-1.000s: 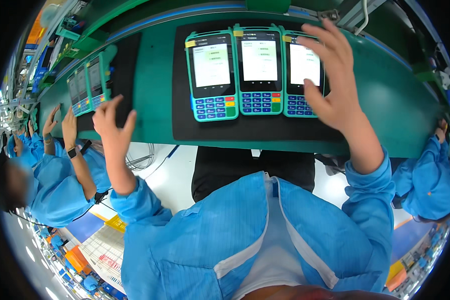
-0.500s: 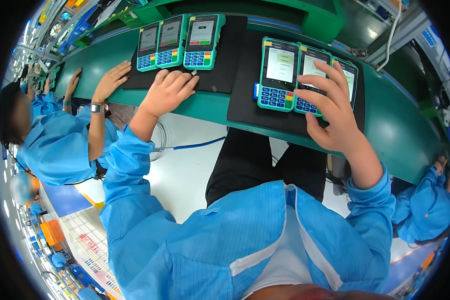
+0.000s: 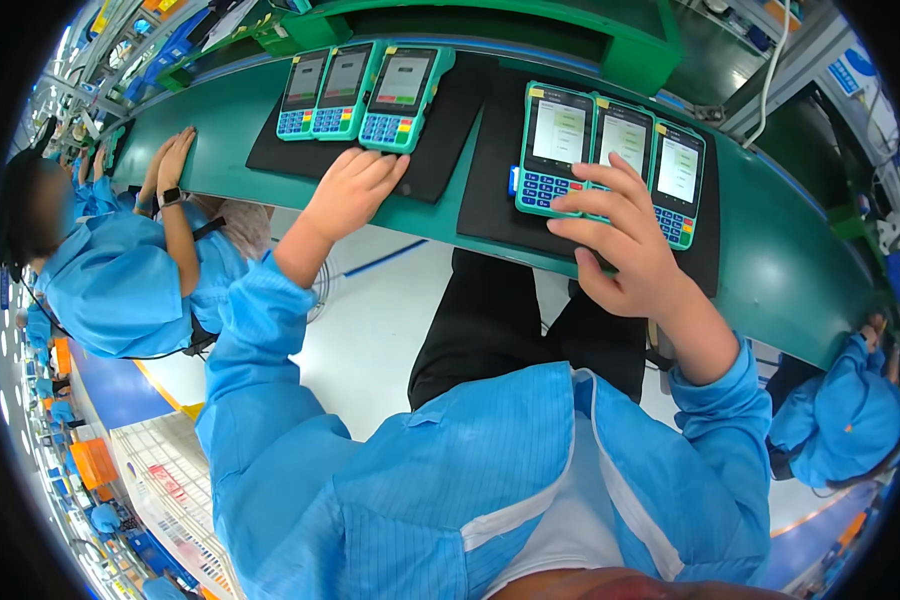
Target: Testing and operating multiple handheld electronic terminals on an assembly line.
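Three card payment terminals with teal cases lie face up in a row on the left black mat [image 3: 270, 158]. My left hand [image 3: 355, 195] is at the lower end of the rightmost one [image 3: 405, 98], which sits slightly askew. Its fingers are stretched forward against that edge, and the thumb is hidden. On the right black mat [image 3: 485, 190] lie three more lit terminals: a left one [image 3: 553, 140], a middle one [image 3: 625, 135] and a right one [image 3: 679, 170]. My right hand [image 3: 625, 245], fingers spread and bent, hovers over the left and middle keypads and holds nothing.
A green workbench [image 3: 770, 250] carries both mats, with a green shelf frame [image 3: 630, 45] along its back. A co-worker in blue [image 3: 120, 270] sits at the left, hands on the bench. Another person [image 3: 840, 410] works at the far right. A white cable [image 3: 770, 80] hangs at the back right.
My left hand has shifted right to the rightmost left-mat terminal, which has turned askew. My right hand has moved left and nearer to me. The left co-worker's hands have come together.
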